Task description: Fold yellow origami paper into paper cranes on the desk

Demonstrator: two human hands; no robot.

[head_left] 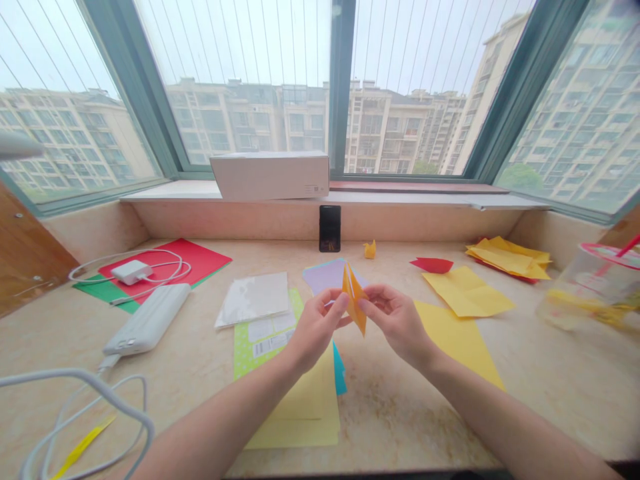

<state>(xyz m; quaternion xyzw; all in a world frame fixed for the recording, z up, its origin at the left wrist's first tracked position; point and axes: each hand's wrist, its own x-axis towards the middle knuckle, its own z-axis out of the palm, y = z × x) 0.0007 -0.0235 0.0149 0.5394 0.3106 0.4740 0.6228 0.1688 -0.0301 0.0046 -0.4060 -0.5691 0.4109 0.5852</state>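
Observation:
A folded piece of orange-yellow origami paper (354, 297) is held up between both hands over the desk. My left hand (323, 323) pinches its left side between thumb and fingers. On the other side, my right hand (397, 320) grips its right edge the same way. The paper stands tilted, pointed at top and bottom, with a gap between its layers. Beneath the hands lie a lavender sheet (320, 275) and a blue paper piece (339, 370). Farther back sits a small folded yellow figure (369, 249).
Yellow sheets (467, 291) and a red folded piece (433, 265) lie right, near a plastic cup (595, 287). On the left are a white power bank (147, 320), cables, a charger (131, 272) and red paper (200, 257). A phone (330, 229) leans below a white box (270, 177).

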